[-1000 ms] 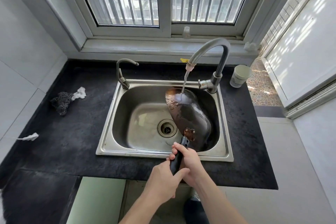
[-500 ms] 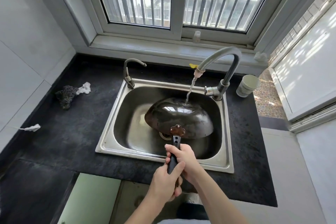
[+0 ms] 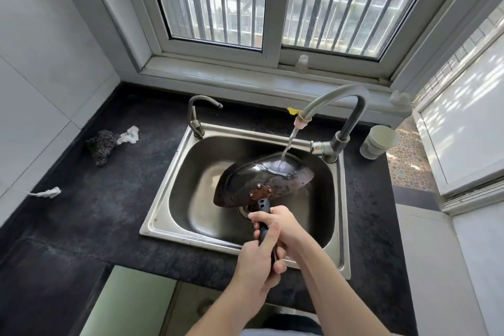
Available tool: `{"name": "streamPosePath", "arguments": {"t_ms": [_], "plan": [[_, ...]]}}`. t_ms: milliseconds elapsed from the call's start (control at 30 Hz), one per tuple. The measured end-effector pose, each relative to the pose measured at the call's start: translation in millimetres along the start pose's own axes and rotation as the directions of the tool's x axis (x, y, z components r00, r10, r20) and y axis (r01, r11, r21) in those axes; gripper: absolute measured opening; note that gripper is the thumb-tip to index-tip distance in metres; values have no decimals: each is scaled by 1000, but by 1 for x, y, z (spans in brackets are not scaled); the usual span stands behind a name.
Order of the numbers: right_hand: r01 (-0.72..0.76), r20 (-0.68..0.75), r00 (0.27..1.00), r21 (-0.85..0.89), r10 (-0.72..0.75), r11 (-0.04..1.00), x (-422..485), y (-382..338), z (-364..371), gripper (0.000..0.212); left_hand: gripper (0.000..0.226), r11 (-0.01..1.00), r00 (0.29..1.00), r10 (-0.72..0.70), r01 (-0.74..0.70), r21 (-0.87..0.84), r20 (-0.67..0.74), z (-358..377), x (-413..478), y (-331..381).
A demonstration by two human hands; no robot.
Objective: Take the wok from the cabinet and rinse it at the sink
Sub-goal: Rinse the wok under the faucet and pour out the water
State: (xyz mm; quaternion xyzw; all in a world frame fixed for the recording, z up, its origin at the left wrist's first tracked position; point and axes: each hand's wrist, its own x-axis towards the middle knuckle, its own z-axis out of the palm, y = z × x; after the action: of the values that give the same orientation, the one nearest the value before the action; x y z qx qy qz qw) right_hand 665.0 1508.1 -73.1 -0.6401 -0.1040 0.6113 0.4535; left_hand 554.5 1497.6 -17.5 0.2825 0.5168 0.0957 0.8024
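Note:
A dark wok (image 3: 261, 180) hangs over the steel sink (image 3: 174, 199), turned bottom side up and tilted, with its rounded underside facing me. Water from the tall grey faucet (image 3: 341, 98) runs onto its upper right part. Both hands grip its black handle (image 3: 264, 226) above the sink's front rim. My right hand (image 3: 283, 226) holds the handle closer to the wok. My left hand (image 3: 256, 262) holds it lower, nearer to me. The inside of the wok is hidden.
A small second tap (image 3: 196, 117) stands at the sink's back left. On the black counter (image 3: 81, 213) lie a dark scrubber (image 3: 101, 146) and white scraps (image 3: 128, 135). A white cup (image 3: 377, 142) stands right of the faucet. A small bottle (image 3: 302, 63) sits on the window sill.
The wok has rolled from standing on edge at the right to bottom side up, and now tilts with its right side raised under the stream. Both hands stayed on the handle.

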Motion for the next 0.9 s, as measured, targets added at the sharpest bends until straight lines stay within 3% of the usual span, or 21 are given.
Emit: {"name": "streamPosePath", "arguments": {"t_ms": [200, 367, 733, 900], "plan": [[-13, 23, 1000, -19, 13, 1000, 4, -11, -5, 27, 37, 997, 1000, 1, 0, -76, 8, 9, 3, 8], [3, 23, 1000, 19, -4, 1000, 7, -15, -7, 21, 36, 999, 1000, 9, -8, -33, 18, 12, 5, 15], [10, 0, 1000, 47, -10, 999, -11, 37, -10, 26, 34, 967, 998, 17, -1, 254, -62, -10, 8, -35], [20, -17, 1000, 246, -16, 969, -21, 58, 7, 22, 42, 799, 991, 131, -122, 589, 28, -42, 1, -41]]}}
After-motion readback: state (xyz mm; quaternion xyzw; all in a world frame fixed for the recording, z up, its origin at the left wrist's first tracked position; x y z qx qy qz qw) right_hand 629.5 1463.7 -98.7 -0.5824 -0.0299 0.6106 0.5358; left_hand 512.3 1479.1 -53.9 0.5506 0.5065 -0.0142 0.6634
